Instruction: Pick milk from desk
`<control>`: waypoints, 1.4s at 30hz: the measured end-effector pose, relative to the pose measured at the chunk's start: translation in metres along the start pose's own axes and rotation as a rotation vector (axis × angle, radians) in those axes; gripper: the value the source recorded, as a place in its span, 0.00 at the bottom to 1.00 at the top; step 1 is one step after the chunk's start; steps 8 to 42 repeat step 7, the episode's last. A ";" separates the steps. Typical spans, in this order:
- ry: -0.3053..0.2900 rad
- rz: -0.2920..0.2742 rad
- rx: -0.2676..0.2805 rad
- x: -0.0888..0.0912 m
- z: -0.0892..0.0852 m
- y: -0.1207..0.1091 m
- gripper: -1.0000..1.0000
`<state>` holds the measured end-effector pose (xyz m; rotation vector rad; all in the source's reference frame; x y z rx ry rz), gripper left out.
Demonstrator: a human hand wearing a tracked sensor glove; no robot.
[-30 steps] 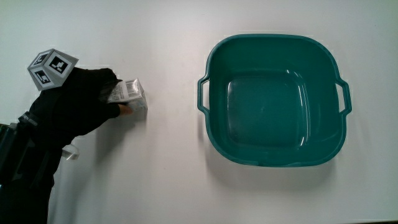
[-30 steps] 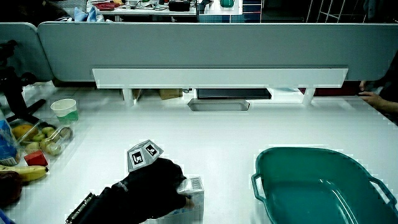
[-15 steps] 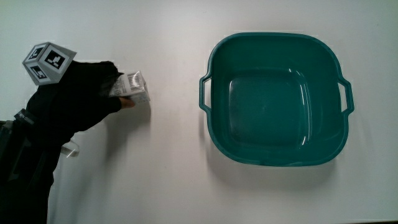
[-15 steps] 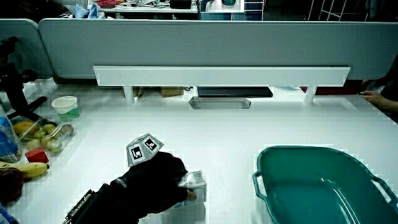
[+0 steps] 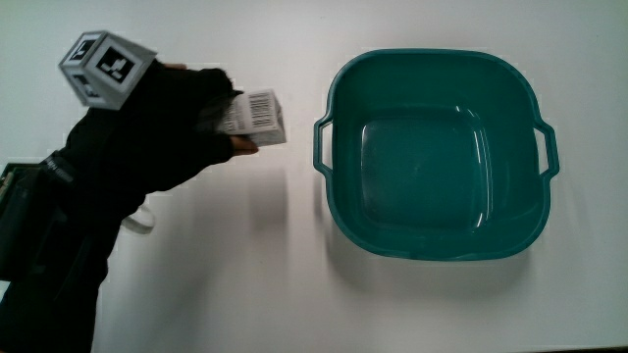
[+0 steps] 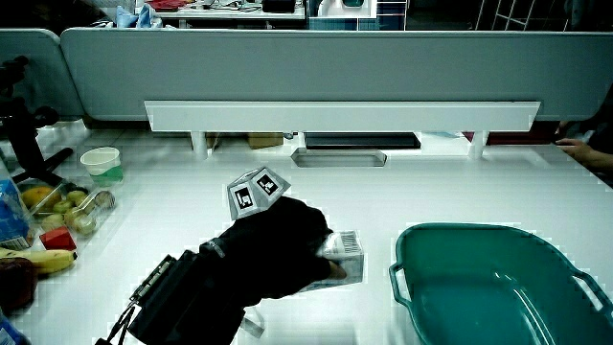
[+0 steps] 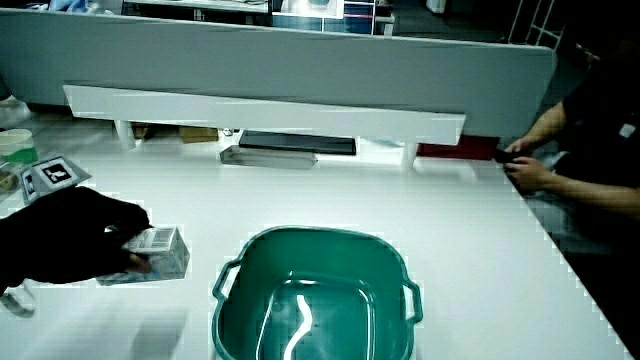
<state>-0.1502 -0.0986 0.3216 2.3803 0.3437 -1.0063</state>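
Observation:
The milk is a small white carton (image 5: pixel 259 118) with a barcode on its upper face. The black-gloved hand (image 5: pixel 182 127) is shut on it and holds it above the white table, beside the teal basin (image 5: pixel 432 56). A faint shadow lies on the table under the carton. Both side views show the carton (image 6: pixel 346 255) (image 7: pixel 160 250) in the hand (image 6: pixel 278 247) (image 7: pixel 70 245), clear of the tabletop and close to the basin's rim (image 6: pixel 460 230) (image 7: pixel 310 233). The fingers cover part of the carton. Nothing lies in the basin.
A small white object (image 5: pixel 143 222) lies on the table by the forearm. In a side view a cup (image 6: pixel 101 165), a fruit container (image 6: pixel 69 209) and bananas (image 6: pixel 34 261) sit at the table's edge. A long white shelf (image 6: pixel 335 117) runs along the low partition.
The hand has lifted the milk carton off the table and carried it toward the basin; the carton now hangs above the tabletop.

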 end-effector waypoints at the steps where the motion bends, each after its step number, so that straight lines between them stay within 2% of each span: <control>1: 0.010 -0.010 -0.007 0.003 -0.003 0.003 1.00; 7: 0.068 -0.073 -0.051 0.022 -0.018 0.022 1.00; 42: 0.068 -0.073 -0.051 0.022 -0.018 0.022 1.00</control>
